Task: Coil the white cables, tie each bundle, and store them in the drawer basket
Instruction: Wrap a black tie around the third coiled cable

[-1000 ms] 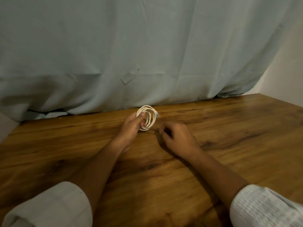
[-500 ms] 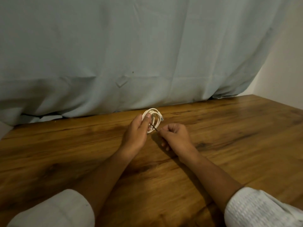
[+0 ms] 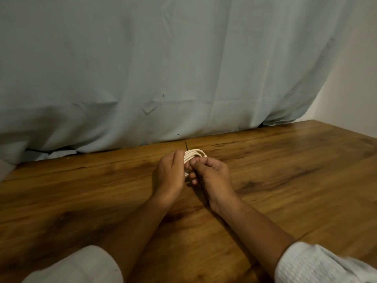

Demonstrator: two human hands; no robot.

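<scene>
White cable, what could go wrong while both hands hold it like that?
1. The white cable is wound in several loops, held only by the left hand and the right hand. No tie shows around it, so if either grip loosens, the loops may spring apart.
2. The hands hide the lower part of the coil, so a loop could slip out there without being seen.
</scene>
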